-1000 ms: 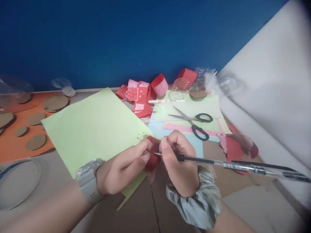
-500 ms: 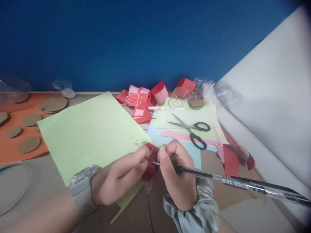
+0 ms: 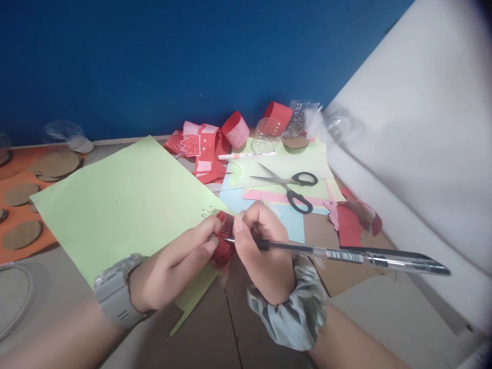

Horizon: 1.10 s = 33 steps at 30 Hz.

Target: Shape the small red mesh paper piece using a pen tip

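Note:
Between my two hands is a small red paper piece (image 3: 223, 251) covered with dark dots or crosshatching. My left hand (image 3: 180, 266), with a grey watch at the wrist, pinches its left side between thumb and fingers. A clear-barrelled black pen (image 3: 342, 254) is gripped in my right hand (image 3: 265, 256), its tip touching the red piece and its long barrel pointing right. A grey scrunchie (image 3: 295, 307) circles my right wrist. Beneath and behind my left hand lies a light green sheet (image 3: 126, 200).
Black-handled scissors (image 3: 286, 184) lie spread on coloured papers, near a white marker (image 3: 246, 156). Red paper strips (image 3: 207, 148) and clear plastic cups (image 3: 269, 134) sit along the blue wall. Cardboard discs (image 3: 57, 163) rest on orange paper at left. A white panel (image 3: 415, 128) slants at right.
The whole view has shifted, so the table things appear farther left and slightly higher. Both hands keep their hold, and the pen tip stays at the red piece.

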### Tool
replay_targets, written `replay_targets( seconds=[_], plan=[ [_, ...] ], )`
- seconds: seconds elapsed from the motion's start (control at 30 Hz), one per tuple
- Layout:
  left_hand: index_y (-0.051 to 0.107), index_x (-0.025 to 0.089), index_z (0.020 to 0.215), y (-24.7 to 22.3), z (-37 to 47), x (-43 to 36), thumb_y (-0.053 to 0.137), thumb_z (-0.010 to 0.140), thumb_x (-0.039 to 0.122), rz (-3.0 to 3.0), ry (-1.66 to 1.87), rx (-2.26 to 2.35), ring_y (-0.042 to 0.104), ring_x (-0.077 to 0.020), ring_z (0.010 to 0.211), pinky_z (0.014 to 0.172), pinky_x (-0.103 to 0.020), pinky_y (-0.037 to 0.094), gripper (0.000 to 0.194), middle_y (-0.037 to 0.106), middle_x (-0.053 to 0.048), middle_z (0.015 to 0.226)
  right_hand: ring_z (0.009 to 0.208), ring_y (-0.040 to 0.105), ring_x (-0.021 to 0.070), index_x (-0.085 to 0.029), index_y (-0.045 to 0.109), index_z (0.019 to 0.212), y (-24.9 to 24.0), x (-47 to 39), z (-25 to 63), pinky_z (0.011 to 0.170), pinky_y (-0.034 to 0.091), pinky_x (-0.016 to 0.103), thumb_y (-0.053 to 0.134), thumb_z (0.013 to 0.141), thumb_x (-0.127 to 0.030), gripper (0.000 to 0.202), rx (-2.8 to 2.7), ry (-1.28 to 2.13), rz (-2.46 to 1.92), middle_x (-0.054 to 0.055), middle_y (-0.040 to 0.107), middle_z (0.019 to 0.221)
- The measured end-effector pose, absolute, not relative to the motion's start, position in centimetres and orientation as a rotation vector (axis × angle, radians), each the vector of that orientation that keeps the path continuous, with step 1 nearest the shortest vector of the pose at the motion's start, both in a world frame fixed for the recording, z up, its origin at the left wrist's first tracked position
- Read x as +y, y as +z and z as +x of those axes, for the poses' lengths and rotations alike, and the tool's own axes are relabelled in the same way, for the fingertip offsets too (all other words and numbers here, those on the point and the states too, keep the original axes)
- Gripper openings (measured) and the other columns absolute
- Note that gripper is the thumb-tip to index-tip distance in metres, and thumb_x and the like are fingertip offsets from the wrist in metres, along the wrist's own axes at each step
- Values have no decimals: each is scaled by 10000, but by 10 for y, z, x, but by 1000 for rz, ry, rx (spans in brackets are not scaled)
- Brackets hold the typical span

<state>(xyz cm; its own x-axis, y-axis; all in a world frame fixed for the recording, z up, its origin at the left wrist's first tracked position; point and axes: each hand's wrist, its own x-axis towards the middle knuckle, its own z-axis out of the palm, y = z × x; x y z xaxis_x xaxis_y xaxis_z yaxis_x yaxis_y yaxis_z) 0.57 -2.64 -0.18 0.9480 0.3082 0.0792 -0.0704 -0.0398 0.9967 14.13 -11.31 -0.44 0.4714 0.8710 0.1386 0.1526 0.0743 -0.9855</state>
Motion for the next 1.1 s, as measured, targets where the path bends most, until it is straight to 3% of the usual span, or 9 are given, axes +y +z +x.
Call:
replay_targets(
  seconds=[0.4,0.93,1.1],
  plan=[
    [483,168,878,-4,5,-26,255,1045,242,1595,290,217,508,-187,811,788,-331,431,291,543,-54,877,485,332,74,-217,351,672,-4,-113,141,449,278,217,505,916,-216,289,-960,696,-1385,-73,356,556],
    [477,173,898,-6,4,-25,271,1047,274,1576,297,198,508,-182,811,795,-301,432,273,549,-53,869,498,320,89,-220,347,668,-3,-113,140,459,277,231,482,928,-238,293,-978,674,-1427,-64,339,565],
    [495,194,961,-10,1,-26,323,1041,292,1639,317,316,499,-202,942,830,-276,422,213,542,-52,977,491,334,86,-222,350,688,-6,-114,141,461,282,227,465,937,-239,276,-1003,662,-1400,-68,345,566]
  ],
)
